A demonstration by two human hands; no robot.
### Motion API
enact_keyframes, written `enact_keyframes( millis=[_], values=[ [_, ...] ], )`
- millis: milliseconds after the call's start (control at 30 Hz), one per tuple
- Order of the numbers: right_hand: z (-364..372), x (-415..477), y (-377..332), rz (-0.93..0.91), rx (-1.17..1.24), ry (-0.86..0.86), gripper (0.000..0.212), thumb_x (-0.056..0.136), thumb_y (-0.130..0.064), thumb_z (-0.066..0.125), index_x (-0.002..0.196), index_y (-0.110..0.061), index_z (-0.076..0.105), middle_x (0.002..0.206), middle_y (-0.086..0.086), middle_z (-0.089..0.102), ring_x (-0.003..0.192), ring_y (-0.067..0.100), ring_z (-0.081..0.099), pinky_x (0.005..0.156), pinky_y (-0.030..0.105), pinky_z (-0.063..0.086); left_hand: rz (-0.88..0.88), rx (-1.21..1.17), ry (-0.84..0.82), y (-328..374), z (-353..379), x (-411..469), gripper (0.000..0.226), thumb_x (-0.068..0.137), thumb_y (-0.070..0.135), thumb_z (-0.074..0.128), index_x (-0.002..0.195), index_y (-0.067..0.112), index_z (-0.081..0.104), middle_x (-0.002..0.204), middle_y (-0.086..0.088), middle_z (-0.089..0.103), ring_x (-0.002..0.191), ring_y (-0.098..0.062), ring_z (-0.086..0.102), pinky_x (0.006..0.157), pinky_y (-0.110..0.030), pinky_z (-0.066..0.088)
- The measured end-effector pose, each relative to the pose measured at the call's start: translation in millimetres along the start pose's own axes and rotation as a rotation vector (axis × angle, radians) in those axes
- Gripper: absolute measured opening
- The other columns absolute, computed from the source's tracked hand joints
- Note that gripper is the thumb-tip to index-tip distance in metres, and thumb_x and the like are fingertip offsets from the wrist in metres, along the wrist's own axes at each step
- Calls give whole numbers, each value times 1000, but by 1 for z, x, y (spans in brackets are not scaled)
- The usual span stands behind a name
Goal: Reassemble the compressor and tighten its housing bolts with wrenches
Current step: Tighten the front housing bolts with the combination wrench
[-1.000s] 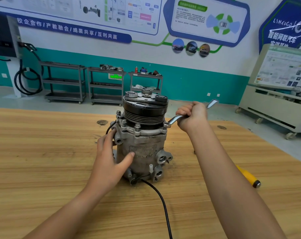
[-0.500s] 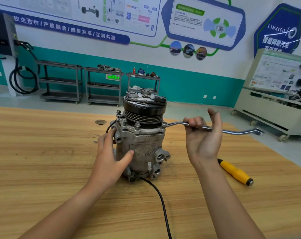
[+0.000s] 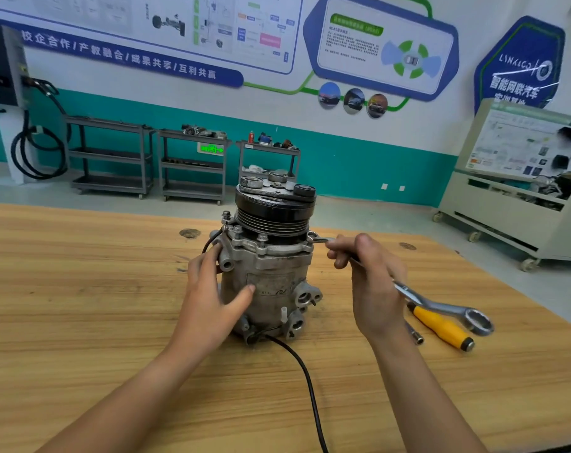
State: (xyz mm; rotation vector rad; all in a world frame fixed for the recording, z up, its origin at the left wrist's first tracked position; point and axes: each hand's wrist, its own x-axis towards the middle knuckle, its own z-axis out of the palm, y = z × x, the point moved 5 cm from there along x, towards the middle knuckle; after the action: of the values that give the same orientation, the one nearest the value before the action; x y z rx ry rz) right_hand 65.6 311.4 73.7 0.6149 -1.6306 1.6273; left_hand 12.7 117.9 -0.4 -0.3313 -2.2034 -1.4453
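The grey compressor (image 3: 271,276) stands upright on the wooden table (image 3: 81,305), its black pulley (image 3: 274,207) on top. My left hand (image 3: 209,299) rests open against the housing's left side, thumb on the front face. My right hand (image 3: 369,279) grips the shaft of a silver wrench (image 3: 441,305). The wrench's far end sits on a housing bolt (image 3: 312,238) at the flange's right side, and its ring end points toward me and to the right. More bolts (image 3: 263,238) stand along the flange's front.
A yellow-handled screwdriver (image 3: 441,326) lies on the table right of my right hand. A black cable (image 3: 307,384) runs from the compressor's base toward me. Beyond the table stand grey shelf carts (image 3: 114,158) and a wheeled cabinet (image 3: 513,204).
My right hand has swung the wrench round the right-side bolt, from pointing back-right to pointing toward me. My left hand has stayed on the housing.
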Motion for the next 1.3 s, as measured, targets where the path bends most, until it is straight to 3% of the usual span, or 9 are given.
enact_keyframes(
  millis=[233, 567, 733, 900, 1000, 1067, 1133, 1200, 1300],
  values=[
    [34, -10, -8, -137, -226, -10, 33, 85, -28, 46, 62, -11, 63, 56, -12, 51, 60, -2, 48, 60, 8, 37, -1, 5, -6, -1, 1, 0, 80, 80, 21, 71, 145, 20, 24, 136, 0, 31, 123, -10, 36, 104, -32, 36],
    [85, -10, -9, -465, -656, 127, 42, 89, -17, 51, 49, -10, 45, 52, -5, 32, 52, 14, 31, 57, 29, 30, 61, 7, 9, -1, 1, 1, 82, 76, 19, 74, 143, 18, 27, 140, -5, 32, 110, 1, 29, 94, -13, 29],
    [107, -6, -2, -448, -891, 166, 40, 88, -22, 53, 51, -8, 51, 51, 4, 44, 54, 22, 42, 62, 33, 32, 250, -28, 32, 15, -1, 1, 71, 79, 8, 67, 126, 49, 33, 126, 18, 36, 119, 16, 30, 92, 1, 25],
    [117, -6, 1, -433, -997, 165, 33, 88, -24, 55, 59, -9, 58, 61, 4, 51, 63, 25, 49, 74, 34, 32, 159, 29, 8, 1, 2, 6, 78, 79, 8, 68, 145, 15, 26, 130, -9, 40, 121, -20, 41, 94, -8, 33],
    [122, -9, -4, -516, -917, 108, 28, 85, -21, 59, 61, -8, 62, 62, 5, 54, 64, 25, 51, 73, 34, 34, 126, -134, -22, 8, 4, 4, 54, 87, 25, 61, 134, 17, 35, 117, -3, 53, 106, -11, 52, 94, -33, 43],
    [131, -14, -9, -607, -858, 77, 33, 85, -24, 56, 57, -8, 60, 57, 5, 53, 59, 24, 49, 65, 33, 34, 21, -198, -27, 1, 1, -1, 52, 75, 65, 61, 102, 23, 46, 84, 29, 63, 82, 13, 55, 88, -20, 42],
    [137, -15, -12, -644, -834, 72, 38, 86, -29, 54, 54, -10, 56, 53, 3, 51, 54, 23, 46, 58, 32, 32, -72, -128, -82, -6, -2, -10, 87, 24, 86, 66, 89, 38, 33, 69, 48, 51, 71, 36, 41, 75, 5, 35],
    [141, -13, -10, -641, -866, 62, 39, 86, -32, 54, 53, -12, 56, 51, 2, 50, 51, 21, 46, 56, 30, 32, -135, -115, -69, -12, -1, -14, 86, 41, 26, 95, 88, 42, 24, 78, 37, 45, 69, 42, 32, 67, 11, 29],
    [145, -4, -6, -624, -904, 26, 38, 85, -29, 63, 52, -11, 58, 48, 3, 51, 49, 23, 48, 54, 29, 33, -60, -16, -27, -7, 0, -6, 65, 74, -18, 64, 95, 35, 34, 87, 22, 35, 69, 38, 37, 68, 8, 33]
  ],
)
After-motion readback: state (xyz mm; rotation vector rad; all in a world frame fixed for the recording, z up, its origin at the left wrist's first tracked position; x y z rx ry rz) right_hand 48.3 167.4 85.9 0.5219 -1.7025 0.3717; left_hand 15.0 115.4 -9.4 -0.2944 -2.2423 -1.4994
